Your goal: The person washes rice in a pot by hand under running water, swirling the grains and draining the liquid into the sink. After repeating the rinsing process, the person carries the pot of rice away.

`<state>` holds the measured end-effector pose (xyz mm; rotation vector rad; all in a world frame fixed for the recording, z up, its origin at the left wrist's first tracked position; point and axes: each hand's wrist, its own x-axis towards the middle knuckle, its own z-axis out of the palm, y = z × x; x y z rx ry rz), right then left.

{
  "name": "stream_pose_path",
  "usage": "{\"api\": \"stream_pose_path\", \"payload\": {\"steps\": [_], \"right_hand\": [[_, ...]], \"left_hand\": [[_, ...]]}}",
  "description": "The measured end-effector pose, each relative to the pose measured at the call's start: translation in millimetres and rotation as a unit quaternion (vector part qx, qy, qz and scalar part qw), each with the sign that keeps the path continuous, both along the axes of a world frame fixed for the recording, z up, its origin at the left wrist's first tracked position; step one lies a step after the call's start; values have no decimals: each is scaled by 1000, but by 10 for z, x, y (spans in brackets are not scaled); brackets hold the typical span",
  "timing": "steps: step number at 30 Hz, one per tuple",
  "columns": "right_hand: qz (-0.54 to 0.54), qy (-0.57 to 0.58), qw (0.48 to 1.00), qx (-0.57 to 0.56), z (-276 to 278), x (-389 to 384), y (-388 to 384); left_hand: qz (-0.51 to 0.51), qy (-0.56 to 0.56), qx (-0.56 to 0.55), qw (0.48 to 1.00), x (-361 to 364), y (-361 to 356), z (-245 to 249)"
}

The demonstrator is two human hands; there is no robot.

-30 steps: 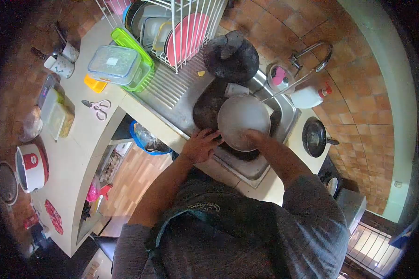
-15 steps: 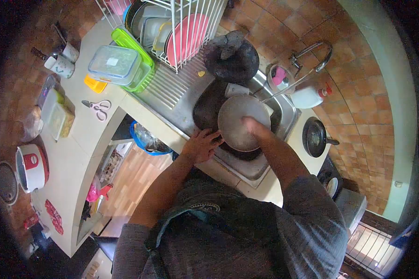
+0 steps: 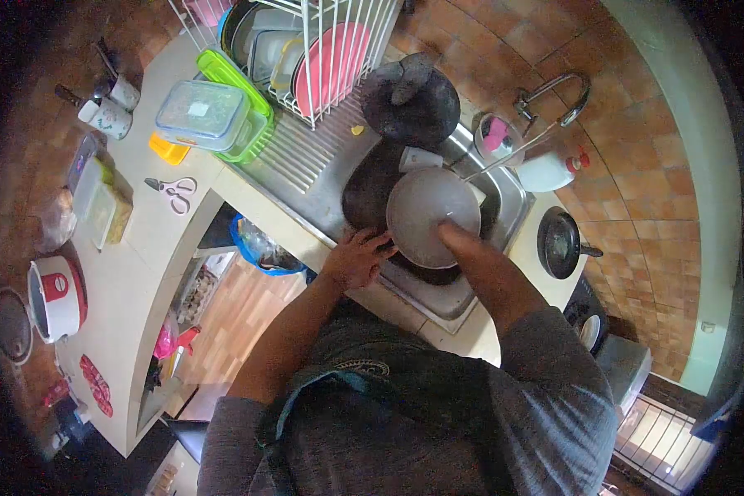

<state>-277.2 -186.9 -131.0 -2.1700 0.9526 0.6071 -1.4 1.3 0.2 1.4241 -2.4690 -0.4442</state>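
A round grey bowl [image 3: 422, 202] is tilted over the sink [image 3: 453, 310]. My left hand [image 3: 360, 258] is at the bowl's left edge, its fingers wrapped on the rim. Over the bowl's lower right part is my right hand [image 3: 459, 240]; its fingers point into the bowl and are mostly hidden. A white cup [image 3: 420, 158] lies in the sink just behind the bowl. The curved faucet [image 3: 572, 103] rises at the sink's back right, with its long spout reaching toward the bowl.
A dark wok [image 3: 413, 103] sits behind the sink. The dish rack [image 3: 308, 62] holds a pink plate [image 3: 333, 70]. Near the faucet stand a bowl with a pink sponge [image 3: 495, 134] and a white bottle [image 3: 546, 172]. Scissors [image 3: 174, 193] and lidded containers [image 3: 202, 116] lie left.
My right hand has shifted slightly right and down inside the bowl. My left hand stays at the rim.
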Motion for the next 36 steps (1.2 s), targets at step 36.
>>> {"api": "stream_pose_path", "payload": {"steps": [36], "right_hand": [[56, -73, 968, -233, -2580, -888, -812]], "left_hand": [[-7, -1, -7, 1000, 15, 3, -11]]}}
